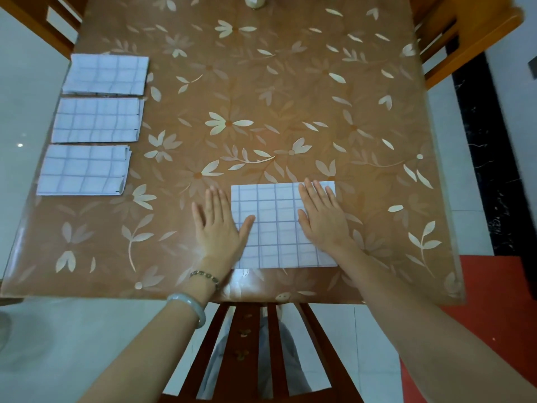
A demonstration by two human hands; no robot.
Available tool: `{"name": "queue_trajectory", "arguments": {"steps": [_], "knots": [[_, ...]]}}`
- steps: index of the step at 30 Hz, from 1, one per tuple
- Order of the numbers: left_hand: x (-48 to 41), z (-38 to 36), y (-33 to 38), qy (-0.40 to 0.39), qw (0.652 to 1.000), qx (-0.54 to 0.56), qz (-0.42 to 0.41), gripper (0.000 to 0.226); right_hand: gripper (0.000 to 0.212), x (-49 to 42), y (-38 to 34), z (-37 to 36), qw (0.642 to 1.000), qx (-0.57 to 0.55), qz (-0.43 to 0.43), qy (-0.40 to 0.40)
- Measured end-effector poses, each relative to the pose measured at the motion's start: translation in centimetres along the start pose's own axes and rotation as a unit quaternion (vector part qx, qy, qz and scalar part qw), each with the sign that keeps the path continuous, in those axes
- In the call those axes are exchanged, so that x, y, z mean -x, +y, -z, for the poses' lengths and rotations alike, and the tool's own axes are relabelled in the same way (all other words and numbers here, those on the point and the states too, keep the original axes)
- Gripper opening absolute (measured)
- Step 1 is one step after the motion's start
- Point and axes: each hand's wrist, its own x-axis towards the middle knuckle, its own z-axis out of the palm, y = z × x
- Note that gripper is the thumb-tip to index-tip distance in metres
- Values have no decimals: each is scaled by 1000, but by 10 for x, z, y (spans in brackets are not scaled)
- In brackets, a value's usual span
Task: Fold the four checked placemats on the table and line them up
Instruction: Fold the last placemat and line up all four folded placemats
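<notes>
**Fourth mat under the palms, three waiting in line**

A person is standing at the near edge of the desk (261,97), behind a chair (255,344). The fourth placemat (273,228) is lying close to that edge, a little right of centre. The right hand (322,216) is pressing flat on its right part, fingers straight and spread, gripping nothing. The left hand (219,225) is lying flat just beside the mat's left edge, mostly on the desk, with only the thumb touching cloth. Its fingers are likewise straight and holding nothing.

Step in hand, as I am reading it: smoothing before a fold or crease. Doing it well is asking for pressure from the middle outward, edges squared along the checks, and corners meeting before any crease is set. This mat is looking larger than the others, so one more fold is probably owing, though nearness may be flattering it.

Count:
- Four mats. Three are sitting folded in a column along the left edge, close but apart: far placemat (106,74), middle placemat (97,120), near placemat (82,170).
- Two hands.
- On the left wrist, one beaded bracelet (205,276) and one pale bangle (189,308).
- Three chairs, partly showing.
</notes>
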Motion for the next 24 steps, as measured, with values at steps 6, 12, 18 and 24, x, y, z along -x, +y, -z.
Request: {"name": "queue_trajectory", "arguments": {"steps": [6,12,18,24], "knots": [[33,4,33,12,985,52,-163,84,58,0,0,1,1000,1,-1,-10],[44,-7,9,-52,987,11,-150,83,58,0,1,-1,1000,1,0,-9],[58,3,-24,-29,995,-15,-92,82,59,-1,0,2,1000,7,-1,-11],[77,13,17,-48,964,39,-259,81,59,1,-1,3,1000,5,-4,-16]]}}
